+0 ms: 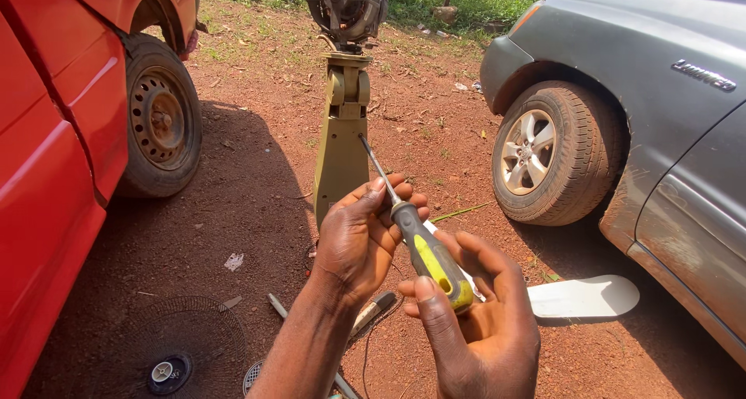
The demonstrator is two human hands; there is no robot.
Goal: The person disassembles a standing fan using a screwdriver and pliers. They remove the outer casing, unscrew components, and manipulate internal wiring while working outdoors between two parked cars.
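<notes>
Right hand (482,329) clenched round the grey-and-yellow plastic handle of a steel-shafted screwdriver (423,247); left hand (361,236) fingers pinch its collar, above red dirt ground (256,135). Likely light, rigid; the moulded handle gives the best hold, the bare shaft looks slippery.

Outdoor dirt yard (256,119) between red car (47,135) and grey car (660,96), grass behind.

Single head cam, tilted down and forward, close over both hands; red dirt ground (256,212) fills the background.
</notes>
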